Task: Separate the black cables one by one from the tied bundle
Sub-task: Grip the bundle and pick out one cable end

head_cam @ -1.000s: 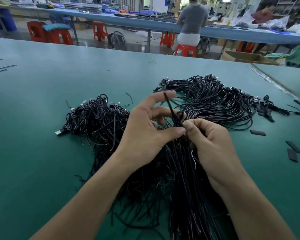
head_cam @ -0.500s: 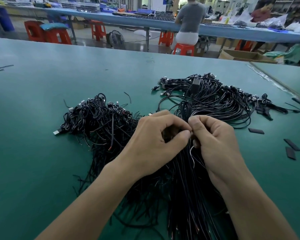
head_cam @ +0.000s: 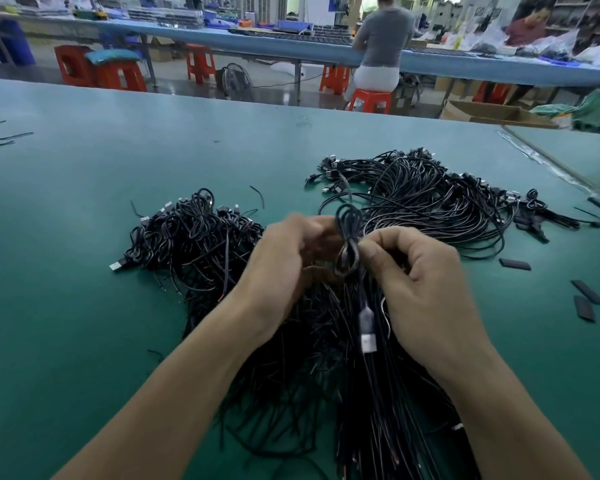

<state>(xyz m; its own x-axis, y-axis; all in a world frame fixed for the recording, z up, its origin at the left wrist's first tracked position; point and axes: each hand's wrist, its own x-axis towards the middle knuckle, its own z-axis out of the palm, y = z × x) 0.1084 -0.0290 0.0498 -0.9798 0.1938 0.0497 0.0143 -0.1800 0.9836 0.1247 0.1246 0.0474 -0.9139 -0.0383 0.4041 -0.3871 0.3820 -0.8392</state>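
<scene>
The right hand [head_cam: 426,289] pinches a looped black cable [head_cam: 349,233] w/ thumb & finger, just above the tied bundle [head_cam: 378,403] on the green table [head_cam: 66,271]. Its plug [head_cam: 368,327] hangs down. The left hand [head_cam: 288,261] is blurry, fingers curled by the cable; can't tell if it grips.

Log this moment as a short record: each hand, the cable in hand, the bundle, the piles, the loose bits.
left hand: blurred; fingers curl round the looped black cable
right hand: pinches the same loop between thumb and forefinger
silver USB plug: hangs below the loop, over the bundle
bundle of straight black cables: lies under both hands
left pile of black cables: on the green table, left of the hands
right pile of black cables: beyond the right hand
flat black strips: loose, far right
</scene>
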